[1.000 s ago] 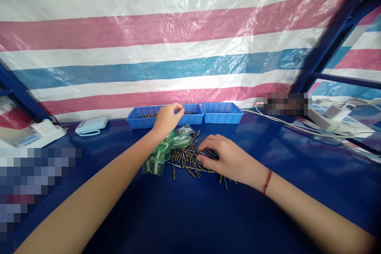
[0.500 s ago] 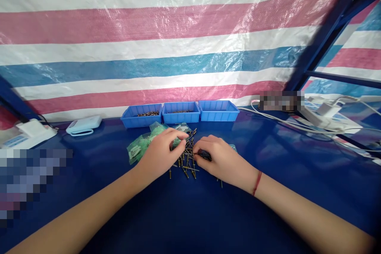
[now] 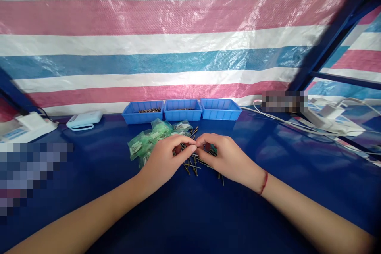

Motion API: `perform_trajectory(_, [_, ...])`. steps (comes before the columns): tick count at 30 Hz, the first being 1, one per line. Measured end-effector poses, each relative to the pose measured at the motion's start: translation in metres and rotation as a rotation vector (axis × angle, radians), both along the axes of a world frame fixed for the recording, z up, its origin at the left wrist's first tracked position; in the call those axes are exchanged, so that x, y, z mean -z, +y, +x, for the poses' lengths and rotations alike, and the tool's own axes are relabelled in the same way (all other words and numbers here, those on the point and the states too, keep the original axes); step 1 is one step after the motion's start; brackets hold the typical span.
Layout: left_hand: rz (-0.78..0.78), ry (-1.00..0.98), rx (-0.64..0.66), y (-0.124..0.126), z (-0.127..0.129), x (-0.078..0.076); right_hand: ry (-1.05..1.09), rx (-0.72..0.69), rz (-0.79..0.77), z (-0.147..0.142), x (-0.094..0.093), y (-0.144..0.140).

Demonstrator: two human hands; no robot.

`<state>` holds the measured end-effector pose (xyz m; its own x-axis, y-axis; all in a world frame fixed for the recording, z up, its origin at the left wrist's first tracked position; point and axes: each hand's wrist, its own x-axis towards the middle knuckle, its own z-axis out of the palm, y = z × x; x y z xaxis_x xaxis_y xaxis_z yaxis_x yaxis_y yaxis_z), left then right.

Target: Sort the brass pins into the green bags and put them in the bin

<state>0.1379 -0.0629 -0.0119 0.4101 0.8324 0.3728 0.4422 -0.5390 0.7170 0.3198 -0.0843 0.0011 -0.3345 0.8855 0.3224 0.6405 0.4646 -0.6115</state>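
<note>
A loose pile of small brass-and-dark metal pins [image 3: 193, 166] lies on the blue table [image 3: 190, 214]. Both hands meet over it, fingertips touching. My left hand [image 3: 165, 160] has thumb and forefinger pinched on a pin at the top of the pile. My right hand [image 3: 228, 158], a red string at its wrist, is curled over a dark bunch of pins [image 3: 212, 151]. Green plastic bags of parts [image 3: 149, 139] lie just left of the pile and behind my left hand.
Three blue bins stand in a row at the back: left bin [image 3: 143, 112] and middle bin [image 3: 183, 110] hold some pins; the right bin [image 3: 220, 109] shows none. A white scale [image 3: 85, 120] sits far left, white cables [image 3: 297, 125] far right. Striped tarp behind.
My left hand has come back from the middle blue bin to the pile and pinched shut against my right hand's fingertips. The right hand stayed on the pile.
</note>
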Motion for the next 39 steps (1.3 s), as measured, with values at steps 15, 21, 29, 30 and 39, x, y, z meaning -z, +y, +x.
perform_trajectory(15, [-0.022,-0.099,-0.042,-0.007,-0.001,-0.006,0.155,-0.044,-0.124,-0.007,-0.006,-0.004])
perform_trajectory(21, [0.009,-0.088,-0.043,-0.008,-0.001,-0.008,0.206,-0.03,-0.099,-0.007,-0.005,-0.002])
perform_trajectory(29, [-0.006,-0.003,-0.019,0.001,-0.005,-0.005,0.292,0.045,-0.038,-0.002,-0.001,0.003])
perform_trajectory(30, [0.01,0.029,0.006,0.004,-0.005,-0.007,0.307,0.041,-0.025,-0.002,-0.001,0.004])
perform_trajectory(39, [0.308,0.179,-0.216,0.1,0.009,-0.039,0.0,0.249,0.032,0.031,-0.005,0.027])
